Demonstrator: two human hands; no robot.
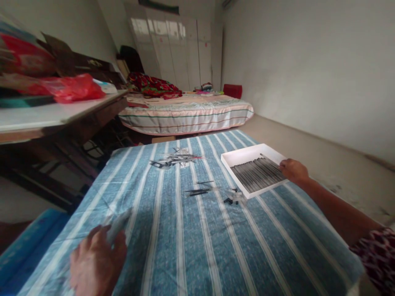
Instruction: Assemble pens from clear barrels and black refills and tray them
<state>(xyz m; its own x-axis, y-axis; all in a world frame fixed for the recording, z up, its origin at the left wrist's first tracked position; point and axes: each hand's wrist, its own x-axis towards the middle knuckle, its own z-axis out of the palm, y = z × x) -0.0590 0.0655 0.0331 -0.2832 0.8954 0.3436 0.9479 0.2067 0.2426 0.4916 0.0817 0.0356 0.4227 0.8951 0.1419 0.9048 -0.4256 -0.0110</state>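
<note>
My right hand (293, 170) is closed at the right rim of a shallow white box (239, 153). Its fingertips pinch the near end of a thin dark rod at the edge of the row. Inside the box, many similar dark rods (256, 174) lie side by side. My left hand (98, 261) hovers or rests at the lower left of the striped cloth, slightly blurred, its thumb apart from the fingers, holding nothing visible. Near the box lie several small black and clear pieces (233, 197), and a few loose dark sticks (199, 191) are left of them.
A heap of thin dark and clear parts (177, 158) lies at the far side of the blue striped cloth (173, 242). A side table (64, 117) with red plastic bags (74, 88) stands left. Beyond is a bed (191, 113); a blue object (40, 242) is at lower left.
</note>
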